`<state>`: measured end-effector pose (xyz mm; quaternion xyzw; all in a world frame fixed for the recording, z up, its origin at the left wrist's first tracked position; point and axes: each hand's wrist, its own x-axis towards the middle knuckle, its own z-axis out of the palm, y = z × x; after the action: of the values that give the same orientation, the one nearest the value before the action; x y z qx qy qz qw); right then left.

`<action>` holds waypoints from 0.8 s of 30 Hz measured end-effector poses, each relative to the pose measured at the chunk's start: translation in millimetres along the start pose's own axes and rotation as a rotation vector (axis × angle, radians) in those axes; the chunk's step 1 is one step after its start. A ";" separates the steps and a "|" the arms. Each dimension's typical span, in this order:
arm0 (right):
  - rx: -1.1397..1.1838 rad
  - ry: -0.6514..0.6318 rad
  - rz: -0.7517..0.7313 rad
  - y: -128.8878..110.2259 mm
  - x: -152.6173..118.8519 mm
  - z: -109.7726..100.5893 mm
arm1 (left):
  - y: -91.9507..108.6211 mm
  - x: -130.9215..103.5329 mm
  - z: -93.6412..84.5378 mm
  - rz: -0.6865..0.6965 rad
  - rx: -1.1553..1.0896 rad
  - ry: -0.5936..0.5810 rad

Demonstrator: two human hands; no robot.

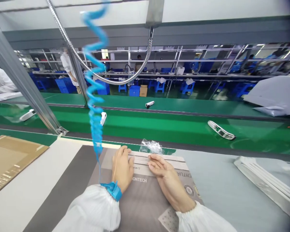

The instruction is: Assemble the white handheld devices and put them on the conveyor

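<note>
My left hand (122,167) rests on a grey printed sheet or mat (145,203) with MONTECH lettering, its fingers loosely bent and apart from the thumb. A blue wrist strap (113,190) circles that wrist, joined to a blue coiled cord (95,119) hanging from above. Opposite it, my right hand (168,180) is turned on its side over the same sheet, fingers extended toward the left hand. A gap separates the two hands, and no held object can be made out in either. Just beyond the fingertips lies crumpled clear plastic (151,146).
A green conveyor belt (169,125) runs across ahead, carrying a long white device shell (221,130) and other white parts. Flat cardboard (12,158) lies at left, white strips (265,183) at right. A metal post (26,74) rises at left; a flexible metal conduit (116,82) hangs overhead.
</note>
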<state>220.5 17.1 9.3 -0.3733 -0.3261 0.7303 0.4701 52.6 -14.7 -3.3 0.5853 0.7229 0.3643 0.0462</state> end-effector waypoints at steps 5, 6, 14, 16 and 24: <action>0.013 -0.008 0.006 -1.3 0.0 0.4 | 0.5 -0.3 0.1 -0.002 0.011 -0.011; 0.012 -0.007 0.003 -1.1 0.0 0.3 | 0.6 -0.2 -0.1 -0.004 0.011 -0.015; 0.016 -0.013 0.008 -0.3 -0.4 -1.1 | 1.1 0.2 -1.0 -0.007 0.010 -0.019; 0.013 -0.014 0.012 -0.4 0.0 -1.1 | 1.0 0.2 -0.9 -0.008 0.007 -0.017; 0.007 -0.009 0.007 -0.8 0.0 -0.4 | 0.2 -0.6 -0.4 0.014 -0.008 0.011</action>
<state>221.2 17.5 9.7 -0.3693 -0.3242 0.7349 0.4674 52.7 -15.4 -3.1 0.5880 0.7177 0.3708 0.0420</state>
